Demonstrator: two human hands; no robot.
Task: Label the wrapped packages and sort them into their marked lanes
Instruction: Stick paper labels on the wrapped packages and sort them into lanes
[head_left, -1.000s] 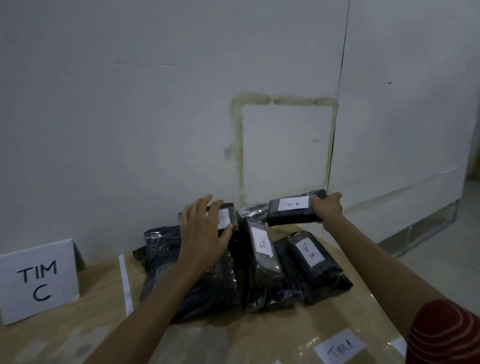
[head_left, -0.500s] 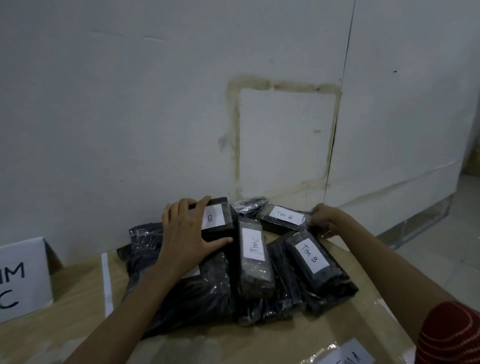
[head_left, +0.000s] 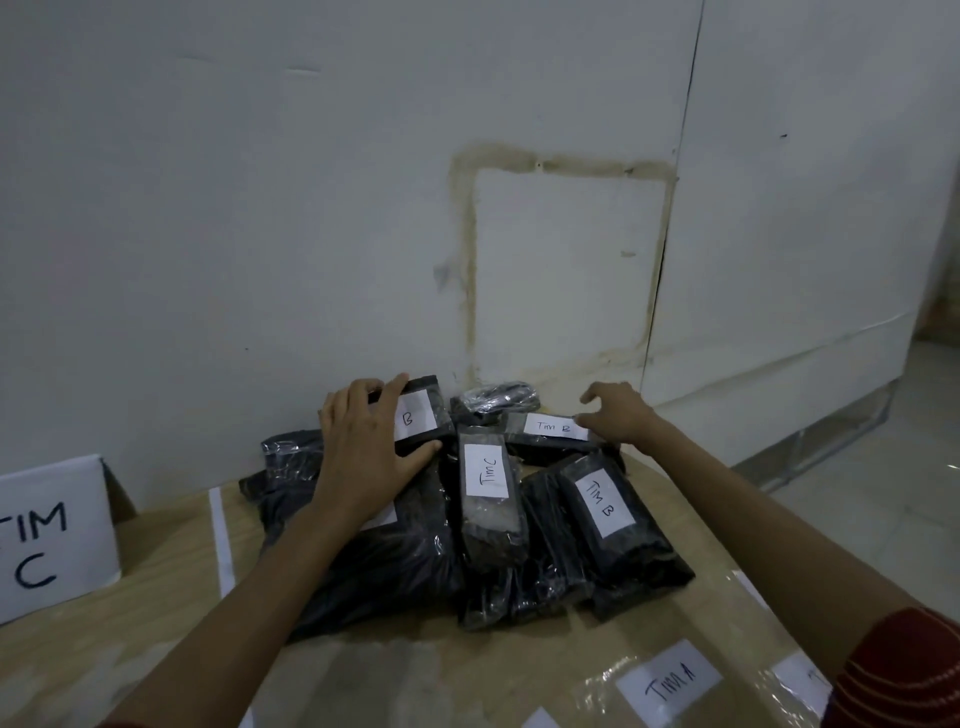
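Pressing flat with the left hand (head_left: 363, 447), fingers spread, on a package marked B (head_left: 422, 415) whose long axis runs toward the wall (head_left: 311, 234). Holding nothing with the right hand (head_left: 618, 415), fingers loosely bent, at the right end of a crosswise package marked Tim B (head_left: 550, 432). Hemmed in by the wall just beyond, with bare table (head_left: 415, 670) nearer the body.

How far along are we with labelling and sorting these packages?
Done: at least four black packages show labels. In hand: the left hand rests flat on a rear package marked B; the right hand sits open by the rear Tim B package. Left: the Tim C package lies among them, apart from the TIM C sign on the left; a rear bundle shows no label.
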